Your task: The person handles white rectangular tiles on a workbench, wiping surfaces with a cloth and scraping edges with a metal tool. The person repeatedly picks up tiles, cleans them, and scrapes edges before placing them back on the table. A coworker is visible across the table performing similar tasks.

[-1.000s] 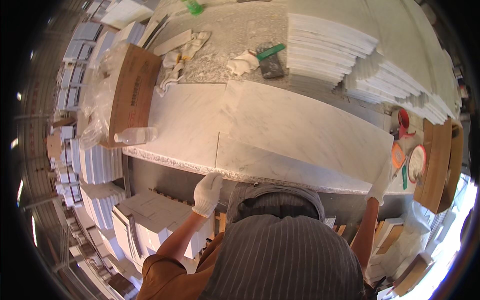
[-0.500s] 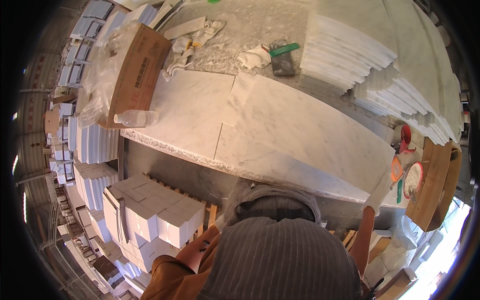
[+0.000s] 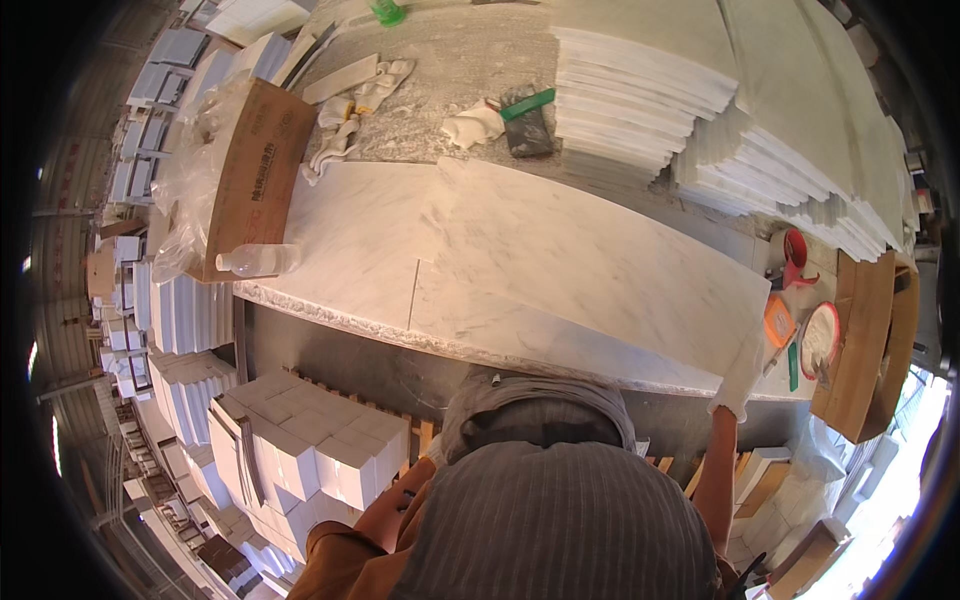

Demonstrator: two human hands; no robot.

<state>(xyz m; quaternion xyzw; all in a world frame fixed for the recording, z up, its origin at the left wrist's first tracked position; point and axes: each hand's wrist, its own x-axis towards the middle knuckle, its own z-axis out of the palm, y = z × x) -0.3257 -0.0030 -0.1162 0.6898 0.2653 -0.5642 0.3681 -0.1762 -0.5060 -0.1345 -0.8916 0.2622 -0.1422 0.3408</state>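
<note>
Reaching up from the lower right, the gloved right hand (image 3: pixel 741 378) lays its grip on the right end of the long white marble slab (image 3: pixel 560 270), at the near corner where the slab's edge meets the rough front of the tabletop (image 3: pixel 330 305); the white glove hides the fingers, so whether they curl over the edge or only press flat against it cannot be told. The slab stretches away from that grip to the left and slightly upward across the tabletop, a thin seam dividing it from a second, squarer marble piece (image 3: pixel 355 235) just beside it. The bare forearm rises almost straight from below, with the wrist bent towards the slab. The left hand is out of sight, hidden below the person's striped cap (image 3: pixel 545 520) and orange sleeve (image 3: pixel 385 520), so its state cannot be judged. Near the right hand, just past the slab's end, lie an orange block (image 3: pixel 779 322), a round white dish (image 3: pixel 820 338) and a red tool (image 3: pixel 795 255). A clear plastic bottle (image 3: pixel 258 260) lies at the far left end, against a brown cardboard box (image 3: pixel 250 170). Stacks of white tiles (image 3: pixel 640 95) stand behind the slab, and more tiles (image 3: pixel 310 450) are piled below the tabletop's front edge.
</note>
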